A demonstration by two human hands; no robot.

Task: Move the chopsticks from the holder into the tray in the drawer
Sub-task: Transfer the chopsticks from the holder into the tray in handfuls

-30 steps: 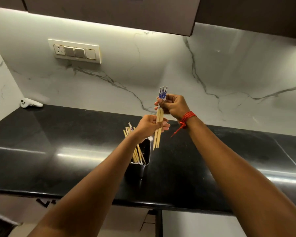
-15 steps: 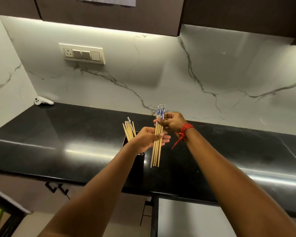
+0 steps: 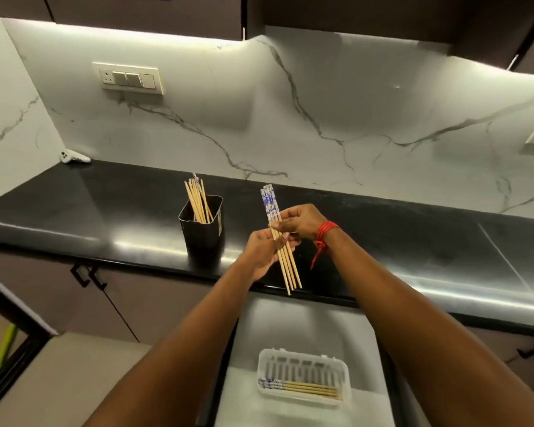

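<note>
Both hands hold a bundle of several wooden chopsticks (image 3: pixel 285 263) with blue-and-white tops above the counter's front edge. My right hand (image 3: pixel 302 221) pinches them just under the patterned tops. My left hand (image 3: pixel 264 251) grips the shafts lower down. A black holder (image 3: pixel 202 231) stands on the counter to the left with several chopsticks (image 3: pixel 198 200) leaning in it. Below, in the open drawer (image 3: pixel 299 322), a white slotted tray (image 3: pixel 304 362) holds several chopsticks (image 3: pixel 302 388) lying flat along its near side.
The black counter (image 3: pixel 413 241) runs along a marble wall with a switch plate (image 3: pixel 128 78). A white controller (image 3: pixel 74 157) lies at the far left corner. Cabinet doors with black handles (image 3: pixel 85 275) are below the counter, left of the drawer.
The view has tipped down, bringing the open drawer and tray into sight. Both hands with the bundle have moved right, away from the holder, towards the counter's front edge.
</note>
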